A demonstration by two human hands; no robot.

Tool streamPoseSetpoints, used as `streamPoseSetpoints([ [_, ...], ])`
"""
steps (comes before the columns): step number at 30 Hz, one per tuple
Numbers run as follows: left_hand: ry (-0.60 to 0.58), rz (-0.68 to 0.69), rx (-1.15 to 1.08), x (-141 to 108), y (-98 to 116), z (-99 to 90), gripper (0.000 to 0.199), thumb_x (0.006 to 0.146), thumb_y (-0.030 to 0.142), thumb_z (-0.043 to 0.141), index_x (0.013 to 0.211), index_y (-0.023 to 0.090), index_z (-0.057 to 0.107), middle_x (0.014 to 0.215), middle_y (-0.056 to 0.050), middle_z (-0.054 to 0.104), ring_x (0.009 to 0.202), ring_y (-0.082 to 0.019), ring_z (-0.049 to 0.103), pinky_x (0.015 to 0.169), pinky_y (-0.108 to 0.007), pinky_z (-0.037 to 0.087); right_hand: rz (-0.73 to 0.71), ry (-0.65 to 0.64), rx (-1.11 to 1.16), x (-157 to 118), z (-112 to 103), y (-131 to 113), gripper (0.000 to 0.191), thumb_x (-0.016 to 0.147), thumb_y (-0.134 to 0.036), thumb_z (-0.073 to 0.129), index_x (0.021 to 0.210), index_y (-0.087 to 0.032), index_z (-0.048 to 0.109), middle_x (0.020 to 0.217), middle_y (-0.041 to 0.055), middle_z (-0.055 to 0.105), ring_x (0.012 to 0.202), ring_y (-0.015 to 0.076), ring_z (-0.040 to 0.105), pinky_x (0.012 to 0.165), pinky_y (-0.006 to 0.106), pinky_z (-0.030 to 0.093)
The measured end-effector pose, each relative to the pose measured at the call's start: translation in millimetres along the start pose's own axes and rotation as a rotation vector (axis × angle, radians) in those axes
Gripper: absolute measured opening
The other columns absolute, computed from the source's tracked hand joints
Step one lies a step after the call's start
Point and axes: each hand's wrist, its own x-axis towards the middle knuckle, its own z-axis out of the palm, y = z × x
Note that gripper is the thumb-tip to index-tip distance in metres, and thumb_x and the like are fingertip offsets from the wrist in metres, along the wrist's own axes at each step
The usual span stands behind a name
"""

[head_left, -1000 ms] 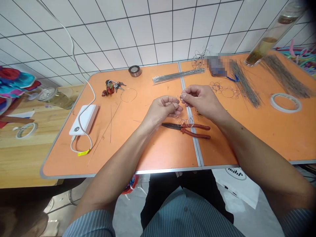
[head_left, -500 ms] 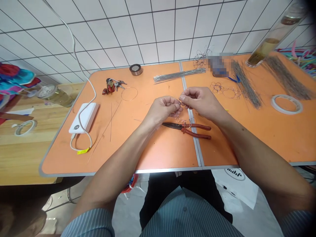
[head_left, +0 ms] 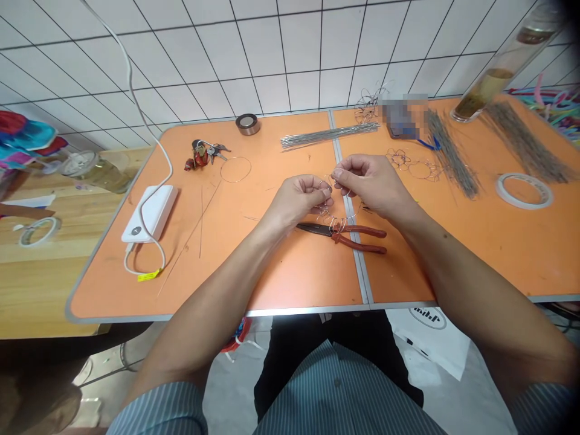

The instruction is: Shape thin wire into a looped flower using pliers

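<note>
My left hand [head_left: 306, 198] is closed, thumb against fingers, pinching a thin wire ring with small loops [head_left: 338, 223]. From the other side my right hand [head_left: 362, 181] pinches the same wire piece with thumb and forefinger; the exact spot in its grip is too small to make out. The looped part of the wire hangs below both hands, above the pliers [head_left: 344, 234], whose red handles point right and whose dark jaws point left. The pliers lie on the orange table just under my hands.
Left of my hands lie a plain wire ring [head_left: 235, 170], keys [head_left: 206, 154], a white power bank [head_left: 150, 212] with cable, and loose wires. Behind are a tape roll [head_left: 248, 124] and straight wires [head_left: 328, 136]. To the right are wire bundles [head_left: 453, 157], white tape [head_left: 524, 191] and a bottle [head_left: 487, 90].
My right hand has shifted slightly up and the looped wire has opened out a little to the right below my hands. My left hand keeps its pinch.
</note>
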Motion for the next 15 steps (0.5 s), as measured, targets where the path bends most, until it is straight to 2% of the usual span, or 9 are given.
streamPoseSetpoints([
  [6, -0.002, 0.021, -0.004, -0.2, 0.3, 2.3, 0.010, 0.083, 0.018, 0.081, 0.085, 0.016, 0.071, 0.078, -0.003, 0.074, 0.068, -0.011, 0.066, 0.068, -0.025, 0.052, 0.004, 0.044, 0.035, 0.1, 0.6, 0.3, 0.022, 0.092, -0.013, 0.074, 0.072, -0.022, 0.069, 0.073, 0.0008, 0.070, 0.065, 0.0128, 0.062, 0.064, 0.028, 0.053],
  [10, -0.011, 0.035, -0.003, 0.0, -0.3, 1.5, 0.016, 0.086, 0.023, 0.080, 0.077, 0.016, 0.069, 0.072, -0.003, 0.071, 0.062, -0.010, 0.061, 0.065, -0.025, 0.050, 0.030, 0.024, 0.027, 0.0, 0.5, -2.4, 0.020, 0.092, -0.011, 0.076, 0.076, -0.022, 0.070, 0.075, 0.0006, 0.072, 0.063, 0.0124, 0.061, 0.063, 0.028, 0.052],
  [15, -0.025, 0.026, 0.000, -0.9, 0.7, 1.6, 0.015, 0.085, 0.021, 0.080, 0.076, 0.016, 0.069, 0.070, -0.003, 0.069, 0.060, -0.010, 0.059, 0.064, -0.025, 0.049, 0.032, -0.014, -0.002, -0.4, 1.2, -1.5, 0.015, 0.091, -0.012, 0.075, 0.080, -0.021, 0.073, 0.076, -0.0001, 0.072, 0.062, 0.0120, 0.061, 0.062, 0.028, 0.050],
])
